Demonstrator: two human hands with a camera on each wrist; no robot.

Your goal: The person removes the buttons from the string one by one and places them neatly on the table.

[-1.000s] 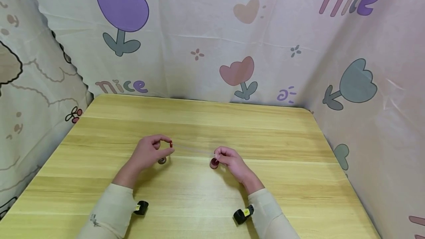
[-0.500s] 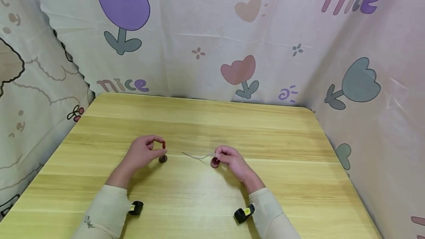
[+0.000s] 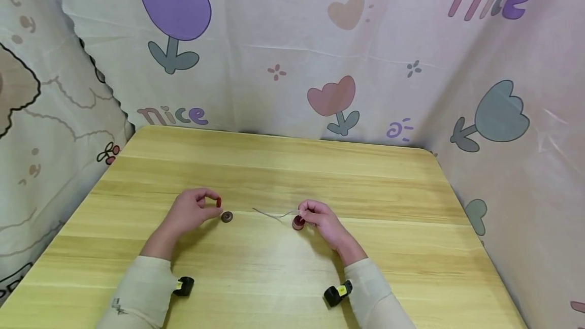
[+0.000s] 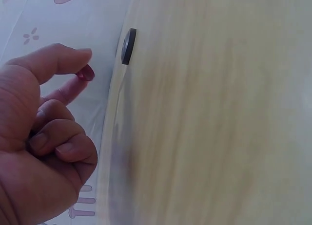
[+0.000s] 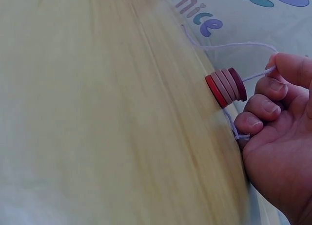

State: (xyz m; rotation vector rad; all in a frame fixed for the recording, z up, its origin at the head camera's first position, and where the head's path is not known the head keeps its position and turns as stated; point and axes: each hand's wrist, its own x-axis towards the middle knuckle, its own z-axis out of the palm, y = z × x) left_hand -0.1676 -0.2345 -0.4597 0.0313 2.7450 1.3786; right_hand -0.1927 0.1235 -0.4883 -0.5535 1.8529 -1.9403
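Observation:
Between thumb and index finger, my left hand [image 3: 189,212] pinches a small red button [image 3: 218,202]; the left wrist view shows this red button [image 4: 87,73] near the fingertips. Just right of that hand, a dark brown button [image 3: 227,217] lies on the table. My right hand [image 3: 322,220] pinches a thin pale string [image 5: 229,44], whose free end reaches left. On the string below the fingers hangs a stack of several red and pink buttons [image 5: 225,87]. A knotted tail of string shows beneath the stack in the right wrist view.
The wooden table [image 3: 274,268] spreads out under both hands. Behind it and at both sides hangs a printed curtain [image 3: 265,24]. A black wrist camera [image 3: 184,286] sits by the left sleeve, and another wrist camera [image 3: 337,293] by the right sleeve.
My left hand has drawn away leftward with the red button, off the string's free end, which now hangs loose. The brown button is more fully visible. My right hand has hardly moved.

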